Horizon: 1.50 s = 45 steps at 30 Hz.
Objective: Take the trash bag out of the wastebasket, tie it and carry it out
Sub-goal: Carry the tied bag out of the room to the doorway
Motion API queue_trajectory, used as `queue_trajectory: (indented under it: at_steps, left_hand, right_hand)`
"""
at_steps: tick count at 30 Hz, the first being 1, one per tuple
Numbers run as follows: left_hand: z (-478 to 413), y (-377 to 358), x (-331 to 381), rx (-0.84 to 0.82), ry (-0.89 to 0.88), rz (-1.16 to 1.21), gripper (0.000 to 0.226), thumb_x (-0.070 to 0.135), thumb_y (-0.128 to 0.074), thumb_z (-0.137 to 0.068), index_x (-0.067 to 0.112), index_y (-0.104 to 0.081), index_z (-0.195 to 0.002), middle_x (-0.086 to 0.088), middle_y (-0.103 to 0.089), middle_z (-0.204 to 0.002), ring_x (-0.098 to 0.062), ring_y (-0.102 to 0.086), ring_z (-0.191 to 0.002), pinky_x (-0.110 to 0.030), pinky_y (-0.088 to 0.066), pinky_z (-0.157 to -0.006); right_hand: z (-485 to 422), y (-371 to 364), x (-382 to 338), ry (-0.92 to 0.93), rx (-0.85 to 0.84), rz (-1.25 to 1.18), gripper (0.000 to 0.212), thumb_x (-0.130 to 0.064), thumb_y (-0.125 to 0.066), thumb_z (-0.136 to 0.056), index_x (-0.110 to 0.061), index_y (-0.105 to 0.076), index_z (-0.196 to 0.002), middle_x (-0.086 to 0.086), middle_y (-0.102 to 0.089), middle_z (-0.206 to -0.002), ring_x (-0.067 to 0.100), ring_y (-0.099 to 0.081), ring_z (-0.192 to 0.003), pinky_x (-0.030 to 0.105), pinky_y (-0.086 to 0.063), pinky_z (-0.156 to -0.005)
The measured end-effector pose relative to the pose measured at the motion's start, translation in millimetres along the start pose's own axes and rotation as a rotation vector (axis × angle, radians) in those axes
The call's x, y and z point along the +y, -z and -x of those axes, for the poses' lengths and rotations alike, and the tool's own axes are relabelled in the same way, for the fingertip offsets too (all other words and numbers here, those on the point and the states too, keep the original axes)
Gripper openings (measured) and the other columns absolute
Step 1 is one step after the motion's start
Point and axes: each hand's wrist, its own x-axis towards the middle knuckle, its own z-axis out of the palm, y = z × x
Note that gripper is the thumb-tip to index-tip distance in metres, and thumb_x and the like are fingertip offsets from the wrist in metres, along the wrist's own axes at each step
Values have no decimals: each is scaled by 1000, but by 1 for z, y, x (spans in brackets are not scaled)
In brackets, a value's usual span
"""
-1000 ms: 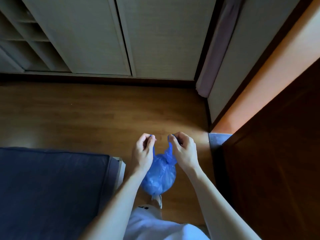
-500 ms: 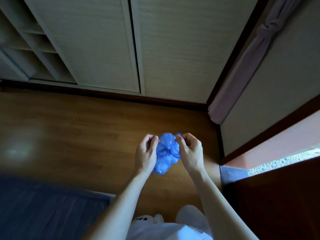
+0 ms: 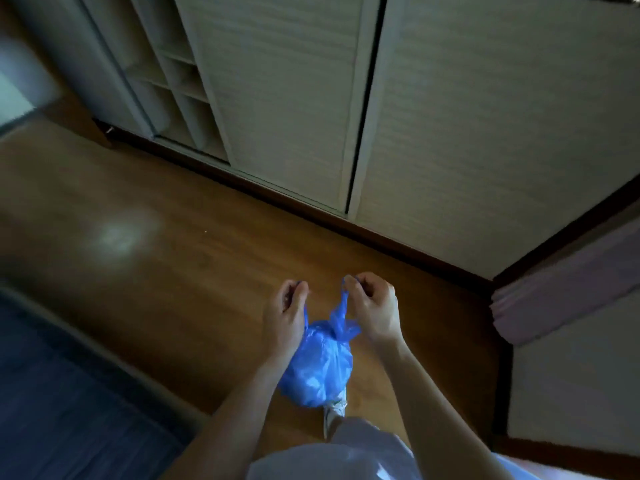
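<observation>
A view from above, looking down at a person's two bare arms reaching forward over a brown wooden floor [image 3: 180,271]. Between the hands hangs a small blue trash bag [image 3: 317,367], round and full, just below the middle of the view at about six o'clock. Its neck is gathered into a bunch at the top, and two thin strips of blue plastic rise from it, one to each hand.

The left hand [image 3: 284,317] sits at the bag's ten o'clock, its fingers [image 3: 297,289] closed in a pinch on one strip. The right hand [image 3: 375,306] sits at the bag's one o'clock, its fingers [image 3: 356,281] curled shut around the other strip. The two hands are near each other but apart, and the bag is held clear of the floor.

At twelve o'clock stand pale sliding closet doors [image 3: 450,116], with open shelves [image 3: 173,91] at eleven o'clock. A dark blue bed [image 3: 62,393] fills the eight o'clock corner. A folded pale purple curtain [image 3: 568,292] shows at three o'clock. White clothing [image 3: 332,459] and a white shoe [image 3: 335,408] show at six o'clock, under the bag.
</observation>
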Motion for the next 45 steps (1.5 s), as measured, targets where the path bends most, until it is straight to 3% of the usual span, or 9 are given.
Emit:
queue_trajectory:
  at_steps: [8, 12, 16, 19, 26, 32, 37, 42, 45]
  left_hand:
    - [-106, 16, 21, 340, 171, -106, 28, 44, -54, -86, 24, -57, -67, 7, -57, -64, -19, -54, -66, -51, -51, -73]
    - [-133, 31, 34, 533, 197, -3, 43, 10, -56, -89, 25, -41, -51, 13, -39, -48, -5, -37, -52, -35, -38, -59]
    - [-150, 58, 29, 672, 216, 28, 34, 10, -56, -90, 15, -43, -59, 8, -41, -53, -6, -38, -54, -34, -35, -58]
    - [-161, 85, 25, 723, 209, 4, 30, 12, -54, -92, 13, -46, -63, 0, -44, -59, -9, -41, -57, -30, -38, -57]
    - [-200, 164, 13, 804, 172, 38, 29, 11, -54, -92, -7, -45, -71, -8, -44, -62, -15, -41, -59, -29, -39, -57]
    - [-244, 268, 4, 864, 208, 51, 29, 11, -55, -93, 6, -48, -65, 1, -43, -58, -11, -41, -58, -23, -38, -54]
    - [-285, 359, -1, 880, 195, 33, 29, 10, -55, -93, 1, -48, -66, 4, -44, -56, -8, -41, -55, -19, -38, -54]
    - [-321, 432, -6, 958, 187, 45, 28, 13, -56, -93, 4, -52, -67, 0, -47, -61, -10, -44, -60, -24, -39, -56]
    - [-341, 463, -3, 985, 174, 60, 28, 13, -56, -93, 5, -51, -67, 1, -46, -60, -9, -44, -59, -24, -38, -56]
  right_hand:
    - [-136, -63, -52, 38, -271, -3, 26, -23, -64, -91, -4, -63, -73, 11, -59, -63, 7, -47, -54, 19, -37, -51]
    - [-166, -100, -70, 41, -376, -22, 26, -25, -62, -92, -5, -63, -76, 8, -51, -61, 8, -41, -52, 20, -33, -49]
    - [-184, -143, -83, 49, -469, -11, 23, -25, -62, -92, -6, -66, -78, 5, -52, -61, 5, -41, -51, 18, -34, -47]
    - [-190, -180, -91, 73, -540, -24, 24, -23, -62, -91, -7, -66, -74, 11, -62, -65, 6, -48, -53, 24, -40, -52]
    - [-192, -281, -116, 70, -726, -41, 28, -21, -62, -95, 1, -66, -80, -10, -52, -52, 1, -46, -47, 20, -38, -52]
    - [-189, -392, -161, 103, -788, -63, 29, -20, -62, -95, 5, -65, -79, 19, -58, -65, 8, -52, -56, 19, -44, -54]
    - [-185, -493, -196, 131, -821, -54, 26, -23, -63, -94, -2, -67, -79, 5, -59, -63, 10, -52, -59, 33, -45, -61]
    - [-180, -562, -228, 219, -858, -78, 27, -21, -61, -96, 0, -66, -80, 13, -67, -73, 9, -57, -61, 28, -46, -59]
    - [-185, -596, -243, 224, -888, -104, 28, -19, -60, -97, 2, -64, -79, -2, -56, -60, 2, -48, -53, 21, -39, -53]
